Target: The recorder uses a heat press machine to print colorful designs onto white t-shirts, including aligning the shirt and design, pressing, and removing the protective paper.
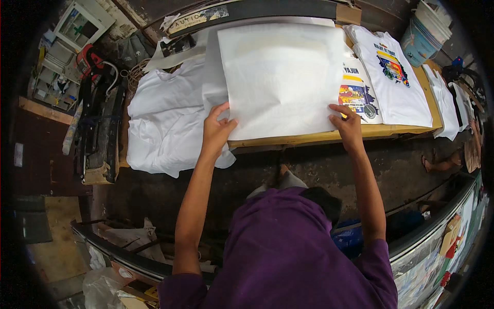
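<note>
The large rectangular sheet of thin white paper (280, 82) hides much of the yellow-brown worktable (293, 140) beneath it, and what lies under its middle cannot be told. To its right, a white sheet with a multicoloured print (355, 95) shows only in part, its left side covered by the paper. At the far edge, the long black padded bar (288, 10) is cut off by the frame. Another person's bare leg (442, 165) shows at the far right, the rest of that body hard to make out near the dark rim.

The left hand (218, 126) pinches the paper's near left edge, thumb and fingers nearly together. The right hand (348, 126) grips its near right corner in the same narrow way. The paper is spread between the two hands, over the middle of the table. Rumpled white cloth garments (167, 113) lie to its left; a flat white T-shirt with a colourful print (399, 85) lies to the right.

At the far right stands a white and blue plastic bucket (423, 38), its contents unclear. At the far left, a white metal cabinet with a glazed door (82, 27) stands above grey shelves (54, 85) holding small, indistinct items.
</note>
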Available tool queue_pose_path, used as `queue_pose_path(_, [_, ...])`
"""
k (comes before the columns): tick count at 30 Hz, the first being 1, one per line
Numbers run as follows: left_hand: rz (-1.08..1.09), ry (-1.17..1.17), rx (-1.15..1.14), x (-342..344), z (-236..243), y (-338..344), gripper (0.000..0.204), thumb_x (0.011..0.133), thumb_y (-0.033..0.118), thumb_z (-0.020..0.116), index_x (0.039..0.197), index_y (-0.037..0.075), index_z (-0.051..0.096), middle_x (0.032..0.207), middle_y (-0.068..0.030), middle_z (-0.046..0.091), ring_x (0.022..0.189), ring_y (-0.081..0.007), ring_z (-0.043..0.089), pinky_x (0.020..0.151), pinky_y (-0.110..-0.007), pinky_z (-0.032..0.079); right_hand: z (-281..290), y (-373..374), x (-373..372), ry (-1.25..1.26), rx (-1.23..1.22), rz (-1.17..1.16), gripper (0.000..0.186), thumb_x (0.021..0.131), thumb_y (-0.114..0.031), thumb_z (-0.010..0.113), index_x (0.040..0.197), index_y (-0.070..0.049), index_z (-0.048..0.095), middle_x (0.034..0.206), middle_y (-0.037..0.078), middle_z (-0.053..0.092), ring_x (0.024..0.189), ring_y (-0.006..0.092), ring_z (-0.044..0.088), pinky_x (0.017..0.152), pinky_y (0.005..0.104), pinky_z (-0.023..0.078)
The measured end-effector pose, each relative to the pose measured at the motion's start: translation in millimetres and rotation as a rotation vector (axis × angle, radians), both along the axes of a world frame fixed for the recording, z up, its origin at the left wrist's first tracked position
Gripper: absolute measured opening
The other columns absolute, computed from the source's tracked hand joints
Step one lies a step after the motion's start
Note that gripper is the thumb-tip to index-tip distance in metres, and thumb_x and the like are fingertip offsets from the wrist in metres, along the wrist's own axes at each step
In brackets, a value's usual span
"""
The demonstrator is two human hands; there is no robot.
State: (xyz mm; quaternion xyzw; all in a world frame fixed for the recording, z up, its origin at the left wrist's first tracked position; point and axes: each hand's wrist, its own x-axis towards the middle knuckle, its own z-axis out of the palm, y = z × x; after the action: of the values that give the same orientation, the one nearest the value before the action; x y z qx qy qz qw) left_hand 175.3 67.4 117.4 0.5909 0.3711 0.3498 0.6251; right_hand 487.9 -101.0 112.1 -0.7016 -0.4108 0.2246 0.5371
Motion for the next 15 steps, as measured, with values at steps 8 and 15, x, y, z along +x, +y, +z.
queue_pose_path(8, [0.046, 0.128, -0.036, 15.7, 27.0, 46.3, 0.047, 0.074, -0.005, 0.064, 0.119, 0.000, 0.053, 0.094, -0.0058, 0.058, 0.083, -0.0136, 0.058, 0.069, -0.024, 0.048, 29.6, 60.4, 35.3, 0.238, -0.100, 0.130, 0.031, 0.079, -0.005, 0.062, 0.109, 0.005, 0.061, 0.095, 0.012, 0.063, 0.077, 0.0146, 0.061, 0.059, 0.0262, 0.052])
queue_pose_path(15, [0.091, 0.417, 0.310, 34.3, 64.1, 118.3, 0.032, 0.073, 0.002, 0.063, 0.104, -0.003, 0.063, 0.097, -0.0088, 0.063, 0.077, -0.0140, 0.059, 0.068, -0.025, 0.048, 82.7, 119.4, 48.3, 0.206, 0.114, 0.121, 0.035, 0.076, -0.005, 0.065, 0.109, 0.006, 0.062, 0.090, 0.014, 0.065, 0.070, 0.0148, 0.062, 0.061, 0.0262, 0.053])
